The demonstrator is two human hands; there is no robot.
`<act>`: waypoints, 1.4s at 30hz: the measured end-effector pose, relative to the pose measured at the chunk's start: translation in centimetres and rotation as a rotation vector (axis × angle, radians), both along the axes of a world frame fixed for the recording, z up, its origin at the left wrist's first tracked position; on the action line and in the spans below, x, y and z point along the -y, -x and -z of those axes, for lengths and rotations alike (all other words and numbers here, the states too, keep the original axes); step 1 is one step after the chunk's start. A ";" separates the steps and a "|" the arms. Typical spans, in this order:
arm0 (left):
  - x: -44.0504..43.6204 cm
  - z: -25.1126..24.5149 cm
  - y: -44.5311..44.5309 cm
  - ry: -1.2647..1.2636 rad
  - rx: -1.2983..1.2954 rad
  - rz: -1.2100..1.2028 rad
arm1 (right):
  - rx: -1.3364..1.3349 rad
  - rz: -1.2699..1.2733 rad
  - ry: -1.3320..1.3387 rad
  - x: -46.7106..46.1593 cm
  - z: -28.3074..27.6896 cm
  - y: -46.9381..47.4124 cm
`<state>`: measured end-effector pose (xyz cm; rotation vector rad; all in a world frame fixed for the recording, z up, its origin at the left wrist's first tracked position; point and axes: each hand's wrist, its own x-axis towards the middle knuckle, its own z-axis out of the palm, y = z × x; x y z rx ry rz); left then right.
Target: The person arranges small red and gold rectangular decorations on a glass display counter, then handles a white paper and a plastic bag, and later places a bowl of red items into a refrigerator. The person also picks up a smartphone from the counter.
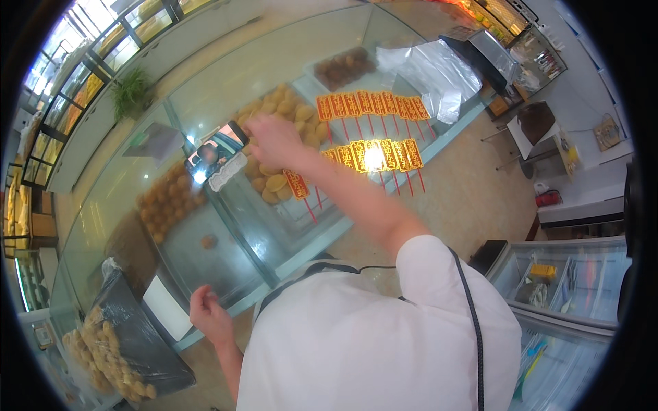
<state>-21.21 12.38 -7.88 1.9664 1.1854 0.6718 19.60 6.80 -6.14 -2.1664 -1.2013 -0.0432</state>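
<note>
My right hand [272,138] reaches over the glass counter, close to the right end of a smartphone [218,149] with a lit screen; whether its fingers touch the phone I cannot tell. Beside the phone's lower edge lies a white ornate plaque [227,173]. Round tan baked goods [293,110] show around that hand. Red-and-gold decorative picks [372,103] lie in rows on the counter to the right, with one red pick [296,185] under my forearm. My left hand [209,313] is near the counter's front edge, fingers loosely curled, with nothing visible in it.
Glass display counter [303,257] spans the front. Brown round pastries [172,200] sit inside at left. A black tray [149,329] with plastic-wrapped baked goods and a white card [167,308] lie lower left. Plastic sheeting [432,72] lies upper right; an open-topped freezer [560,287] stands right.
</note>
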 end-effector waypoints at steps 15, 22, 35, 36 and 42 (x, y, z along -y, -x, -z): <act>-2.6 1.0 -0.7 -0.079 0.028 -0.072 | 0.333 -0.271 0.171 -5.1 0.2 -2.7; -3.1 1.2 -0.7 -0.092 0.090 -0.139 | 0.041 -0.259 0.040 -1.7 -2.4 2.2; -4.3 0.0 -3.1 -0.096 0.107 0.104 | -0.102 -0.101 -0.062 2.8 0.7 10.4; -4.1 -0.1 -3.7 -0.072 0.101 0.125 | -0.051 -0.032 -0.113 2.0 1.4 10.3; -3.4 0.0 -5.6 -0.038 0.113 0.308 | 0.197 0.047 -0.074 -2.2 4.3 9.8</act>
